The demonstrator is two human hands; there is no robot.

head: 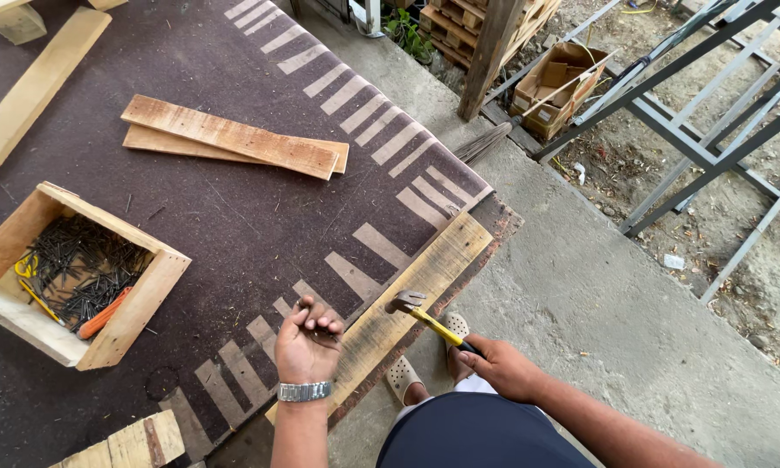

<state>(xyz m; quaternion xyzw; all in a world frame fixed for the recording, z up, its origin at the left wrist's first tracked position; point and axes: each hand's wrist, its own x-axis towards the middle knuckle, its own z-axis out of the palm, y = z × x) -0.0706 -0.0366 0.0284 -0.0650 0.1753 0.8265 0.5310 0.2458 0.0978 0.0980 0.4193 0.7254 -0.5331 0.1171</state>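
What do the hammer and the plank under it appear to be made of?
Hammer: dark, dull metal head, yellow shaft that looks like fibreglass or plastic, black grip in the right hand. Plank: raw, unfinished wood with visible grain and weathered stains.

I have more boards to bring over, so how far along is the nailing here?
Done: nothing looks fastened yet. In hand: right hand holds a yellow-handled hammer over the plank at the mat's edge; left hand cups nails. Left: two boards lie loose, and the wooden box holds plenty of nails.
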